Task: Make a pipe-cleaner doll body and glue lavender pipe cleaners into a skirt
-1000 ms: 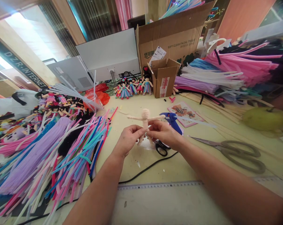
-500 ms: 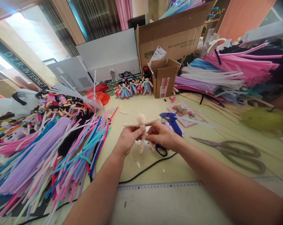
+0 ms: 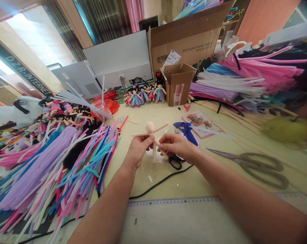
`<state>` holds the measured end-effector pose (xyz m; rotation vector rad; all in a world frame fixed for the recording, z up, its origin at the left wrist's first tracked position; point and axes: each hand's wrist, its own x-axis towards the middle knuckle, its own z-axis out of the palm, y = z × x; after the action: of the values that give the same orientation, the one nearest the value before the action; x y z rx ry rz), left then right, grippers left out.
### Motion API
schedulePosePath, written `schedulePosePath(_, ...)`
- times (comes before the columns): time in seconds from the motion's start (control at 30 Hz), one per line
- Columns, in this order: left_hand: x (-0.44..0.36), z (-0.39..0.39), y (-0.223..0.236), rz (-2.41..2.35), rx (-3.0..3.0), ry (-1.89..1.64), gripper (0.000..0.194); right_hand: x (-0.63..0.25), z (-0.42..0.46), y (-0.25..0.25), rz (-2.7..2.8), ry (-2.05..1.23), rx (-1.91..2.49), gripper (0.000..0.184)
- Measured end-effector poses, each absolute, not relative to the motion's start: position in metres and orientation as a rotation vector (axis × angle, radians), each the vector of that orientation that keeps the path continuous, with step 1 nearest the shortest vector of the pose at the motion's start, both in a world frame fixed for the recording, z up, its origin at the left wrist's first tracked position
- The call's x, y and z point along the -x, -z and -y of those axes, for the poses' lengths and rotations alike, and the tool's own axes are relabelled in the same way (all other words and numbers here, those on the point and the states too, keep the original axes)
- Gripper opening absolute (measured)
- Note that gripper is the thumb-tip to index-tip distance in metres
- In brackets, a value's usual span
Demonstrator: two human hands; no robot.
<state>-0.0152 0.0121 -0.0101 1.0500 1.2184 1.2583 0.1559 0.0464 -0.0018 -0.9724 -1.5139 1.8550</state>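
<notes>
A cream pipe-cleaner doll [image 3: 150,127], with a round head, two thin arms and two legs, is held upright over the table. My left hand [image 3: 140,148] is closed, its thumb and fingers pinching the doll's body beneath the head. My right hand [image 3: 177,146] is closed too, pinching the doll's leg on the right side. Both doll arms stick out free, the right one slanting upward. A blue glue gun [image 3: 187,131] lies just beyond my right hand. Black-handled scissors [image 3: 175,162] are partly hidden beneath that hand.
Loose pipe cleaners [image 3: 92,166] cover the left side, near a pile of small dolls [image 3: 59,110]. Finished dolls [image 3: 143,95] stand at the back beside a small carton [image 3: 177,84]. Large scissors [image 3: 260,166] lie right. A black cable [image 3: 163,181] and a ruler [image 3: 173,201] cross the front.
The doll has tilted and moved slightly left. My right hand has shifted down from near the doll's arm and body to its leg, so the right arm now shows clear.
</notes>
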Motion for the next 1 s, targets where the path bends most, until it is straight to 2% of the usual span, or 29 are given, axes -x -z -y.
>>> schedulePosePath(0.4,0.015,-0.013,0.012,-1.195,-1.096,-1.244,0.029,-0.153,-0.045,0.009,1.706,-1.494,1.003,0.021)
schedulePosePath(0.57,0.01,-0.009,0.008,-1.187,-1.213,-1.168,0.031,-0.155,-0.047,0.001,1.574,-1.583,0.972,0.03)
schedulePosePath(0.67,0.008,-0.006,0.004,-1.186,-1.268,-1.133,0.03,-0.155,-0.047,-0.001,1.478,-1.616,0.916,0.027)
schedulePosePath(1.0,0.012,-0.009,0.004,-1.199,-1.06,-1.342,0.029,-0.155,-0.048,0.001,1.383,-1.59,0.927,0.025)
